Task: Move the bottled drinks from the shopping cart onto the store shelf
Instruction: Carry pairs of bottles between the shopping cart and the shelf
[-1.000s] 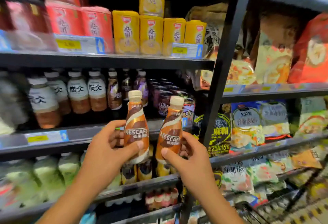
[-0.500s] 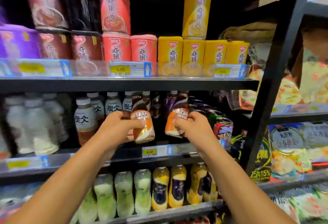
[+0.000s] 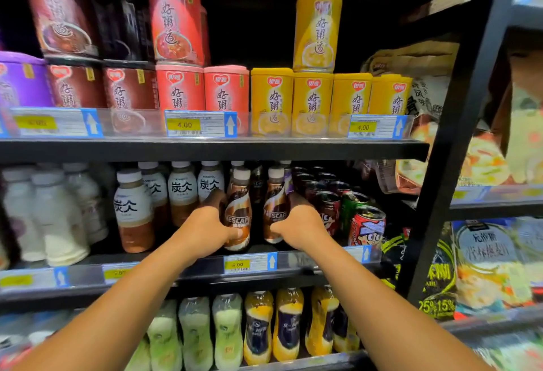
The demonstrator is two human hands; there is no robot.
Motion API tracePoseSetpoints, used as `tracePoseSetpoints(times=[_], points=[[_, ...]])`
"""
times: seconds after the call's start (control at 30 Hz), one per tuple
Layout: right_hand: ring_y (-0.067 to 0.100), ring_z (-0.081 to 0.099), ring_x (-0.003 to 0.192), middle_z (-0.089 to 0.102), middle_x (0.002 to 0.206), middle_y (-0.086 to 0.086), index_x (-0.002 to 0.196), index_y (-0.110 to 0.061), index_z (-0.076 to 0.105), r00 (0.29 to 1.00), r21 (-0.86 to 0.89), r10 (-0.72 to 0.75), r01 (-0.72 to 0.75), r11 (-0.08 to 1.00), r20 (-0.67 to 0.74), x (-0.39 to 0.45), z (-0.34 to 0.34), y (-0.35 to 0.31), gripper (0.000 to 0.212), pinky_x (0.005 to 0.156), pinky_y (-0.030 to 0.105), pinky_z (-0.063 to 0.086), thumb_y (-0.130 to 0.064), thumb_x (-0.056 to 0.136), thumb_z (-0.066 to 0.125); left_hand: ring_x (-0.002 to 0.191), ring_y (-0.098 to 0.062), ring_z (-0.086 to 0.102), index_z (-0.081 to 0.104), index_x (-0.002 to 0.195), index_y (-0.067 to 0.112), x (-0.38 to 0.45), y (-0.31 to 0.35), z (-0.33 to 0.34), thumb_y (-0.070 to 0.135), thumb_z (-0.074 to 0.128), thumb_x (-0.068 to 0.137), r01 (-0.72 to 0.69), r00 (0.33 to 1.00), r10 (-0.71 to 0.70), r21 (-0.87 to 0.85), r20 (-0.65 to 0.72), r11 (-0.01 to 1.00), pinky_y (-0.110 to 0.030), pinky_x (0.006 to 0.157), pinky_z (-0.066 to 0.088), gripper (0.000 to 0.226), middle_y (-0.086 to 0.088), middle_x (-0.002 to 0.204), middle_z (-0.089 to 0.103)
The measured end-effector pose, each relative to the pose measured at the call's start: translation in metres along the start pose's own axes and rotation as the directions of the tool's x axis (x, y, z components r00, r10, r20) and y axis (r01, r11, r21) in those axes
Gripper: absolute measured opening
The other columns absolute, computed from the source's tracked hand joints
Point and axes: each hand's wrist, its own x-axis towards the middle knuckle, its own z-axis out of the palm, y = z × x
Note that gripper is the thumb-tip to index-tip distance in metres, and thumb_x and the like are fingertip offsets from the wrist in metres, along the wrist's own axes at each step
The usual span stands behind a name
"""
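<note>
Two brown Nescafe coffee bottles with cream caps stand upright side by side at the front of the middle shelf (image 3: 296, 260). My left hand (image 3: 205, 231) is wrapped around the left bottle (image 3: 238, 212). My right hand (image 3: 299, 225) grips the right bottle (image 3: 274, 204). Both bottle bases are at or just above the shelf surface; I cannot tell whether they touch it. The shopping cart is out of view.
White-capped tea bottles (image 3: 133, 209) stand left of my hands, red and green cans (image 3: 365, 224) to the right. Porridge cans (image 3: 271, 100) fill the shelf above, juice bottles (image 3: 258, 326) the shelf below. A black upright post (image 3: 446, 171) bounds the bay on the right.
Both hands rose from below the shelf and pushed the two Nescafe bottles forward into the middle shelf, tipping them from tilted to upright. The view shifted upward.
</note>
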Motion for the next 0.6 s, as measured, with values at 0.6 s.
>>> tracePoseSetpoints(times=[0.6], points=[[0.027,0.068,0.094,0.071,0.104,0.004,0.108,-0.025,0.066,0.975,0.028,-0.165,0.171,0.985,-0.146,0.014,-0.008,0.006,0.025,0.073,0.032,0.055,-0.031,0.087,0.078,0.085,-0.001,0.063,0.057,0.113,0.033,0.004,-0.013,-0.001,0.035,0.085,0.083,-0.078,0.996,0.077,-0.027,-0.044,0.997,-0.019,0.065,0.048,0.040,0.011,0.093,0.069]])
